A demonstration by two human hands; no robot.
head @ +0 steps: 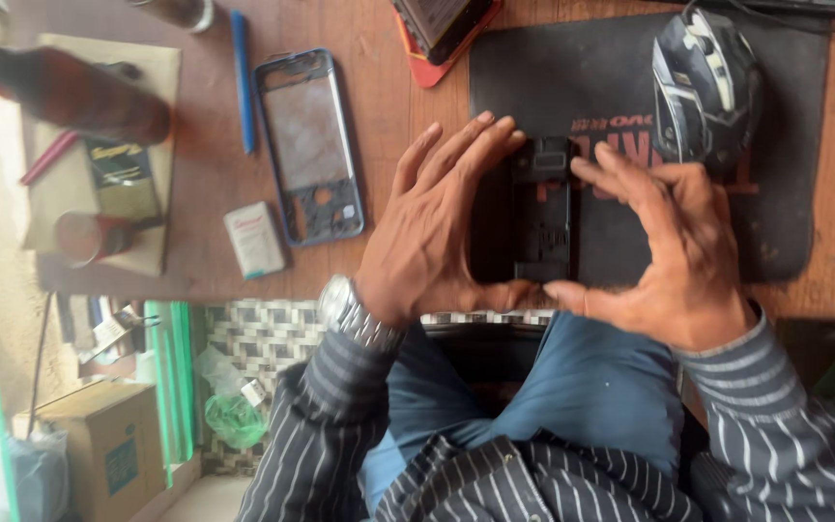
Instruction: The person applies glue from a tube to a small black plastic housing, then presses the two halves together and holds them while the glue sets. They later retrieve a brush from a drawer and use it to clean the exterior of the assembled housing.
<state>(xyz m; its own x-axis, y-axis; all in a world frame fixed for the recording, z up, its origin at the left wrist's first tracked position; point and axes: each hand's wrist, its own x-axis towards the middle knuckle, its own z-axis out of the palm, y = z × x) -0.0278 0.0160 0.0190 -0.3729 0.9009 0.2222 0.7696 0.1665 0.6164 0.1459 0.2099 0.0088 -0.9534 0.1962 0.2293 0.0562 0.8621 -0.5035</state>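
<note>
A black phone body [542, 208] lies on the dark mouse pad [785, 174] near the table's front edge. My left hand [432, 227] presses flat against its left side, fingers spread, thumb under the near end. My right hand [674, 246] grips its right side, with fingertips on the top right edge and thumb at the near end. A metal watch [352, 311] is on my left wrist. Both sleeves are dark with white stripes.
A blue-rimmed phone frame [307, 145] lies left of my hands, with a small white box [254, 239] and a blue pen [242, 82] beside it. A black-and-white mouse [705, 82] sits on the pad. A phone on a red case [442, 29] is at the back. A brown bottle [79, 92] stands far left.
</note>
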